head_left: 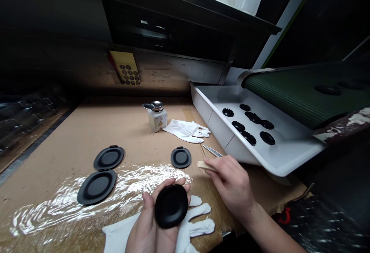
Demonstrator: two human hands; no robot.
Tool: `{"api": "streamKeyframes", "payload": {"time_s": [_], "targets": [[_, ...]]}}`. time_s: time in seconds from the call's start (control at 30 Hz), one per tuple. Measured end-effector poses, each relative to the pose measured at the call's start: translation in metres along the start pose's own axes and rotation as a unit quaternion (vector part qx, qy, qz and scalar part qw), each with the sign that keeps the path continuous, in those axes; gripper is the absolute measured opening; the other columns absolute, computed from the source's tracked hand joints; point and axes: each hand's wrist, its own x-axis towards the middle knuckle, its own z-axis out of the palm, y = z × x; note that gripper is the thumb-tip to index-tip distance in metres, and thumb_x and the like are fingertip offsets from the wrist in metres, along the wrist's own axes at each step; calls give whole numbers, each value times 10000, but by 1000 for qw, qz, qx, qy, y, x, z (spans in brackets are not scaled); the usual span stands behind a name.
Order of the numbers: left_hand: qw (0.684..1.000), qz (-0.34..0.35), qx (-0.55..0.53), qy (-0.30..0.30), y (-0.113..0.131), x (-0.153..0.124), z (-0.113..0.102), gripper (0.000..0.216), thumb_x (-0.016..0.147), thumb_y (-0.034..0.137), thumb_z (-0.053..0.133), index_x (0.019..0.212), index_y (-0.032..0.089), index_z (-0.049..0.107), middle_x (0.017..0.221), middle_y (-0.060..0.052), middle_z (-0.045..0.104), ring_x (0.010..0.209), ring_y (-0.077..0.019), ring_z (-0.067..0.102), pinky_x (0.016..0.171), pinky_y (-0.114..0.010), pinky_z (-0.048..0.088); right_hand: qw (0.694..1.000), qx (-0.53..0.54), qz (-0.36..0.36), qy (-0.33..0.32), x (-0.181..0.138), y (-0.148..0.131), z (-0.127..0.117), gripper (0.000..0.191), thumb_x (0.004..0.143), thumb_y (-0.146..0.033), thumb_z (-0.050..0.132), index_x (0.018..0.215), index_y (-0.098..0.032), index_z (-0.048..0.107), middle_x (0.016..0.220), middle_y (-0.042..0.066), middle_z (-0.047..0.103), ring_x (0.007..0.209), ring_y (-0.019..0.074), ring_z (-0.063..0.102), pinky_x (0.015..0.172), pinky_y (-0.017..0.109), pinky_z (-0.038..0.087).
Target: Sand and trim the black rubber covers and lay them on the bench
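Head view: left hand [147, 226] cradles a black oval cap [171, 206], fingers curled round it; right hand [231, 183] grips a pale wooden stick [206, 165], fingers closed.

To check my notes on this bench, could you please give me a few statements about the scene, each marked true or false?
The left hand holds a black oval part. True.
The right hand holds tweezers. False: it holds a small pale block; the tweezers lie nearby on the cardboard.
Three black discs lie on the cardboard. True.
The bottle stands in the white tray. False: it stands on the cardboard, beside white gloves.
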Motion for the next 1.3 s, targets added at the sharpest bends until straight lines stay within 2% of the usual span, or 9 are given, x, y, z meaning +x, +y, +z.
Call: {"api": "streamKeyframes", "payload": {"time_s": [0.13,0.23,0.4,0.63,0.73,0.87,1.03,1.17,1.3], "targets": [[1000,-2,3,3,0,-2,3,275,835,328,469,900,143,661,1010,-154,689,1003,-283,605,858,-395,471,995,-95,12,-43,-13,8,6,187,866,-166,468,965,-189,625,825,49,632,758,162,547,691,294,439],[1000,12,23,15,-1,-2,3,152,788,241,546,807,144,661,896,-123,709,882,-244,651,783,-357,506,993,-105,12,-58,-17,4,10,184,858,-150,468,934,-186,632,841,50,631,776,167,538,698,295,425],[998,21,44,50,2,-3,8,157,799,162,497,771,137,649,802,-113,715,758,-204,671,686,-328,529,991,-117,-6,-67,-16,-1,10,197,855,-149,472,973,-183,626,852,52,629,776,166,535,694,293,410],[997,22,55,56,3,-7,10,328,857,287,400,807,101,665,864,-170,707,805,-252,668,723,-380,524,989,-121,-37,-83,-19,-1,10,216,836,-113,459,962,-181,620,879,58,617,783,170,516,689,299,384],[999,8,39,34,2,-5,6,227,818,263,487,806,121,664,860,-140,707,813,-229,657,733,-355,518,986,-122,-56,-97,-20,-4,11,228,830,-88,442,948,-174,617,897,65,616,778,179,498,686,314,370],[999,0,35,24,0,-1,4,122,778,203,549,736,147,649,777,-88,696,755,-187,644,680,-308,515,986,-92,-62,-122,-19,-6,10,179,836,-137,470,930,-175,618,906,72,606,794,183,498,696,322,378],[1000,-11,22,18,3,-1,3,277,837,289,464,716,141,664,755,-95,693,747,-195,643,668,-312,520,990,13,-48,-134,-14,-12,2,195,854,-243,492,1004,-180,600,954,82,589,849,201,504,727,346,413],[999,-36,-22,-24,3,-1,-2,456,839,462,398,799,119,697,843,-138,706,824,-244,644,737,-358,517,979,162,12,-122,1,-33,2,232,857,-256,489,1062,-182,568,1006,73,574,921,186,511,801,319,432],[999,4,-23,-29,-4,2,-9,438,817,480,439,933,134,682,973,-153,690,1017,-315,580,891,-475,431,964,178,93,-172,21,-60,19,251,779,-311,612,1015,-230,589,994,19,589,928,178,511,816,296,417]]}}
